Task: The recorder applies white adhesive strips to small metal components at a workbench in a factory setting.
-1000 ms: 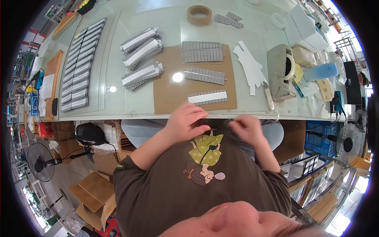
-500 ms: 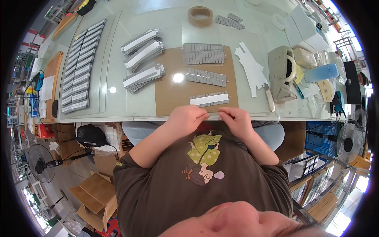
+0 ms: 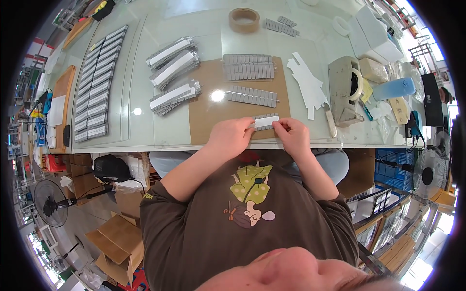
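A grey segmented strip (image 3: 265, 128) with a white band (image 3: 263, 122) along its top lies on the brown cardboard sheet (image 3: 206, 123) in front of me. My left hand (image 3: 233, 136) is closed at its left end, fingertips pressed together and covering that end. At the right end, my right hand (image 3: 294, 137) pinches with thumb and forefinger against the band's edge. Whether something thin is also between the fingers, I cannot make out. Beyond them lie a bare grey strip (image 3: 252, 96) and a stack of such strips (image 3: 248, 67).
Banded strips (image 3: 174, 72) are piled left of the cardboard; long rows of them (image 3: 99, 80) lie farther left. White paper strips (image 3: 308, 87), a knife-like tool (image 3: 331, 122), a tape dispenser (image 3: 343, 92) and a blue bottle (image 3: 394, 89) stand right. A tape roll (image 3: 244, 20) is at the back.
Both hands have moved forward from the table's front edge onto the two ends of the nearest banded strip. The other strips look unmoved.
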Tool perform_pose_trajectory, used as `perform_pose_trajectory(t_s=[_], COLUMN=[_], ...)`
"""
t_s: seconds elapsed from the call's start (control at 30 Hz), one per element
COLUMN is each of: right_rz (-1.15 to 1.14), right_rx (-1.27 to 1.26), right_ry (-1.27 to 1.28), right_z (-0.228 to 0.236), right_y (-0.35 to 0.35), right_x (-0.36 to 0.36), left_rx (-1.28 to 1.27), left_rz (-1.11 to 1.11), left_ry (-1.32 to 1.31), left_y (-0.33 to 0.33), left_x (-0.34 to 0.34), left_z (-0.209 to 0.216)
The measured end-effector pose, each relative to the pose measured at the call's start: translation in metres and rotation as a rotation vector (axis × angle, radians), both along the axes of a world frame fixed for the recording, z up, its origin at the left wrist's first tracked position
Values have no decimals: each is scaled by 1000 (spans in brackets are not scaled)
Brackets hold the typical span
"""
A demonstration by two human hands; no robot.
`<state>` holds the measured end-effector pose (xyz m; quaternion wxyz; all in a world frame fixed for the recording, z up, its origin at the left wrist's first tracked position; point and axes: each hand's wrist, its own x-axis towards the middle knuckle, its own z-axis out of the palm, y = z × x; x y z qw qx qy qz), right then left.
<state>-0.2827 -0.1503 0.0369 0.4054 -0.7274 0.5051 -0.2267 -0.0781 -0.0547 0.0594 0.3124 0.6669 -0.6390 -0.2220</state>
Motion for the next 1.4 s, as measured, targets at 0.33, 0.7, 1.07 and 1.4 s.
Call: perform_pose_trajectory(t_s=[0.33, 0.7, 1.07, 1.4], right_rz=[-17, 396, 297, 292], right_rx=[-159, -712, -732, -752], right_ry=[40, 235, 287, 250], right_z=[-4, -1, -15, -19], right_y=[3, 25, 16, 15], right_x=[4, -13, -34, -40], left_rx=[252, 271, 320, 289], left_rz=[49, 73, 118, 292], left_ry=[-50, -46, -39, 199], left_y=[-7, -9, -6, 58], left_x=[1, 2, 8, 32], left_z=[0, 3, 6, 4])
